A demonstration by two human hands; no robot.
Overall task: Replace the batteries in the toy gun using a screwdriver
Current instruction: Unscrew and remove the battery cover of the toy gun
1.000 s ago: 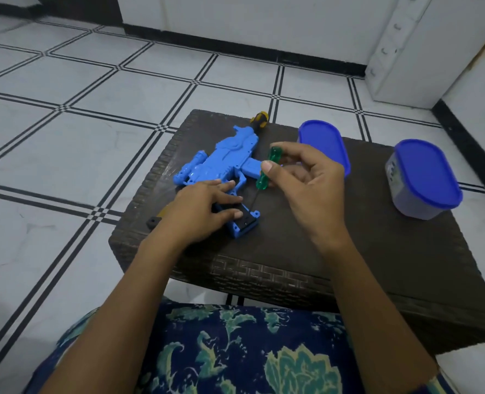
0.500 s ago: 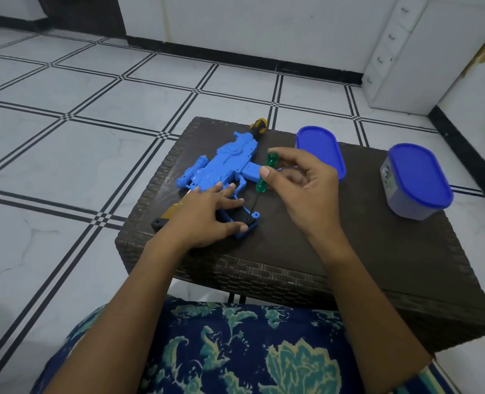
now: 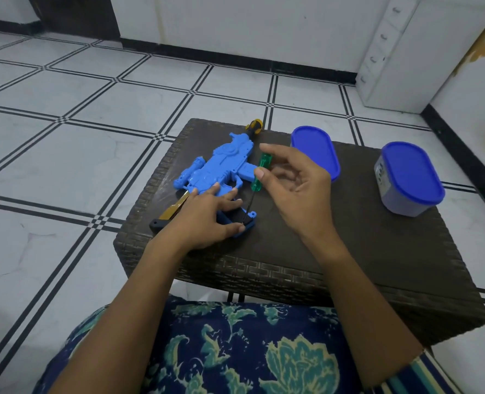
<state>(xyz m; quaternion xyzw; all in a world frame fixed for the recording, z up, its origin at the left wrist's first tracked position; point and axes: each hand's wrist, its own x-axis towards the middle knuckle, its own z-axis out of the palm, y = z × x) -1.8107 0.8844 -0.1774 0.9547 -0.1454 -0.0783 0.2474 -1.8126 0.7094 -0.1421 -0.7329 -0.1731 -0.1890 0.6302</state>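
The blue toy gun (image 3: 224,166) lies flat on the dark woven bench (image 3: 349,251), in its far left part, with the muzzle end toward the left edge and the grip pointing toward the near edge. The left hand (image 3: 207,220) lies on the gun's grip with its fingers straight and spread, pressing it onto the bench rather than curling round it. The right hand (image 3: 301,191) pinches the green handle of the screwdriver (image 3: 259,173) between thumb and forefinger, the other fingers loosely fanned out behind. The screwdriver stands tilted, its thin dark shaft running down to the foot of the grip (image 3: 245,223), where the tip meets a dark patch beside the left fingertips. A yellow-and-black tool handle (image 3: 254,127) shows at the far edge, just beyond the gun. A gold-and-black object (image 3: 176,207) sticks out from under the left hand toward the left edge. One blue-lidded container (image 3: 315,149) sits near the far edge behind the right hand, and a second blue-lidded tub (image 3: 409,177) stands at the right edge.
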